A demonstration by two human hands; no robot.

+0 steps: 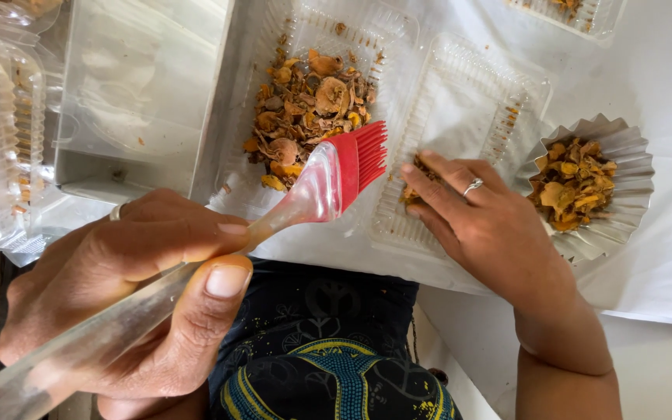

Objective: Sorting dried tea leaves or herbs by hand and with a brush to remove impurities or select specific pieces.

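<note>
Sweeping stage, by the look of it: left hand point(118, 303) closed around the clear handle of a red-bristled silicone brush point(336, 175) poised over the open clear plastic clamshell tray point(468, 78), right hand point(480, 222) flat, fingers extended, pressing a small clump of dried orange-brown slices point(412, 190) in its emptier half, gripping nothing. Probably calls next for steady bristle strokes gathering the crumbs. Countable: one brush, one fluted foil cup point(624, 144) of slices, one tray here, others at the edges only partly visible.
</note>
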